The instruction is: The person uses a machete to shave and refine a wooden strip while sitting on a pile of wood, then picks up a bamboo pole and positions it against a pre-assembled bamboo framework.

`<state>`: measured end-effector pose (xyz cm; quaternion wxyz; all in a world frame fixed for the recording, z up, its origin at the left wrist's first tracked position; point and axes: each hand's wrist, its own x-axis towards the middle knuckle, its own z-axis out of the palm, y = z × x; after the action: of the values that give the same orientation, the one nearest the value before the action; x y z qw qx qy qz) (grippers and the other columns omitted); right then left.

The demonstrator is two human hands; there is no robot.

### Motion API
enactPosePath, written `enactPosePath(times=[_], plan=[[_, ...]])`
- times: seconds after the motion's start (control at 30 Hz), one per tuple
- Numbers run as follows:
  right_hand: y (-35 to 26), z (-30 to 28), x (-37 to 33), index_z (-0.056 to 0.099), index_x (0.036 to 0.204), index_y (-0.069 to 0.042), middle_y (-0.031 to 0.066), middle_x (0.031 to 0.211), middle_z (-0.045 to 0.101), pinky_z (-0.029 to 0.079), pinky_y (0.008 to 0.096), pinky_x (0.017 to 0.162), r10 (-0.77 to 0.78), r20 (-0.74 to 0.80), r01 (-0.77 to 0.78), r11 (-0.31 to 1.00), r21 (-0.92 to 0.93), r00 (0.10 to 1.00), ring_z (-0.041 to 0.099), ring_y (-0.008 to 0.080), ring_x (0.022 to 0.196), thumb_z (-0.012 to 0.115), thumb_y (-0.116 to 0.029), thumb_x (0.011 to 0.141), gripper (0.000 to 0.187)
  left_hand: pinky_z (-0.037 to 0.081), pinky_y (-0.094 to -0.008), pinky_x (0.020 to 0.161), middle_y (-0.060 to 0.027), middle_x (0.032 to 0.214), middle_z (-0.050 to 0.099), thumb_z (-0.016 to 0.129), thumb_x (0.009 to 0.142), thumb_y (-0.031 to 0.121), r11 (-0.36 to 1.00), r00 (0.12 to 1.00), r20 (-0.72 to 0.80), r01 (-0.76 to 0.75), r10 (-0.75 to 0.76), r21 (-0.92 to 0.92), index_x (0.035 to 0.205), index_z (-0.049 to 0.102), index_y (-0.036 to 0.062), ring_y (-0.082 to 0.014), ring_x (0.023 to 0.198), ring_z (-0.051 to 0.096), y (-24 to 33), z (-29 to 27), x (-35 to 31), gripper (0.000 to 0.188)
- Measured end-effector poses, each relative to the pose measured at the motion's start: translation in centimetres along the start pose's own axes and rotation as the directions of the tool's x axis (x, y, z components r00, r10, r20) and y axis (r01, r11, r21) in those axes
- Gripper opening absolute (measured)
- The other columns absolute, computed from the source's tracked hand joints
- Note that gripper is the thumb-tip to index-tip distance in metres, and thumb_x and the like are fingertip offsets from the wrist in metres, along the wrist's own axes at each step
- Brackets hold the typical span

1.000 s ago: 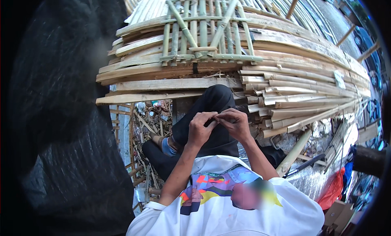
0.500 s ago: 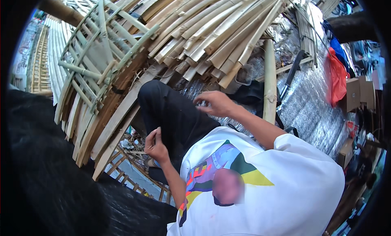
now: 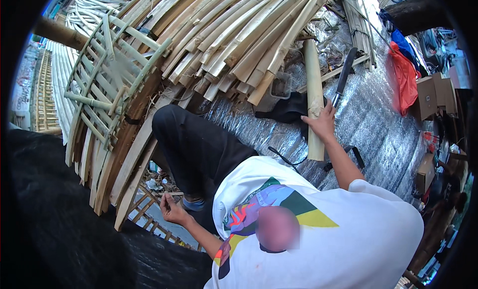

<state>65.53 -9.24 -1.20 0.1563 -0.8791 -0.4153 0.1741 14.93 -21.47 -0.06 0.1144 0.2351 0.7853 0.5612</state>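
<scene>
My right hand (image 3: 322, 122) is closed round a thick pale bamboo pole (image 3: 314, 79), thumb on its left side and fingers on its right. Close to those fingertips lies a long dark-bladed tool (image 3: 344, 72), slanting up and to the right. Low on the left, my left hand (image 3: 174, 210) is beside my lower leg, with loosely curled fingers a little apart. Nothing shows in it. A green bamboo lattice frame (image 3: 107, 74) rests on split bamboo strips at the upper left, out of reach of both hands.
Long split bamboo strips (image 3: 234, 45) fan out ahead of me. Silver foil sheeting (image 3: 383, 124) covers the ground on the right, with a clear plastic tub (image 3: 282, 84) and black cloth (image 3: 284, 108) near the pole. Farther right are a red bag (image 3: 404, 82) and cardboard boxes (image 3: 428, 97).
My right hand has moved right from above my knee and taken hold of the bamboo pole. The left hand has dropped lower, its fingers looser. The whole view has shifted slightly.
</scene>
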Motion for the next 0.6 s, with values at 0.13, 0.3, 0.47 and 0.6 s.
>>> enactPosePath(times=[0.13,0.3,0.47,0.6], plan=[[1.0,0.0,-2.2,0.013,0.150,-0.006,0.0269,0.144,0.030,0.038,0.0472,0.110,0.021,0.049,-0.025,0.997,0.077,0.999,0.041,0.0423,0.131,0.088,-0.033,0.063,0.117,0.054,-0.0291,0.087,-0.0135,0.106,0.070,0.070,0.092,0.011,0.997,0.997,-0.064,0.028,-0.033,-0.075,0.109,0.067,-0.0079,-0.0188,0.095,0.065,0.1,-0.4,0.7,0.026],[3.5,1.6,-1.9,0.020,0.146,0.000,0.0249,0.128,0.049,0.048,0.0446,0.100,0.085,0.133,-0.128,0.924,0.360,0.987,0.056,0.0364,0.117,0.085,-0.026,0.068,0.105,0.054,-0.0291,0.086,-0.0143,0.108,0.069,0.070,0.093,0.013,0.998,0.998,-0.044,-0.054,0.053,-0.033,0.109,0.067,-0.0081,-0.0186,0.096,0.065,-0.1,-0.5,0.5,0.026],[4.6,2.1,-1.7,0.032,0.133,-0.002,0.0153,0.104,0.059,0.058,0.0385,0.068,0.111,0.387,-0.384,0.527,0.758,0.915,0.068,0.0257,0.081,0.079,-0.012,0.074,0.075,0.050,-0.0259,0.078,-0.0082,0.106,0.070,0.071,0.093,0.019,0.994,0.998,-0.060,-0.040,0.034,-0.106,0.113,0.068,-0.0037,-0.0138,0.088,0.062,-1.4,-0.4,0.7,0.031],[5.6,2.9,-1.5,0.037,0.125,-0.006,0.0135,0.093,0.062,0.060,0.0416,0.062,0.039,0.400,-0.383,0.392,0.837,0.915,0.068,0.0266,0.071,0.072,-0.010,0.077,0.059,0.045,-0.0239,0.068,-0.0039,0.098,0.069,0.071,0.094,0.019,0.988,0.994,-0.099,-0.068,0.054,-0.141,0.111,0.069,-0.0021,-0.0095,0.075,0.054,-2.2,-0.2,1.1,0.028]])
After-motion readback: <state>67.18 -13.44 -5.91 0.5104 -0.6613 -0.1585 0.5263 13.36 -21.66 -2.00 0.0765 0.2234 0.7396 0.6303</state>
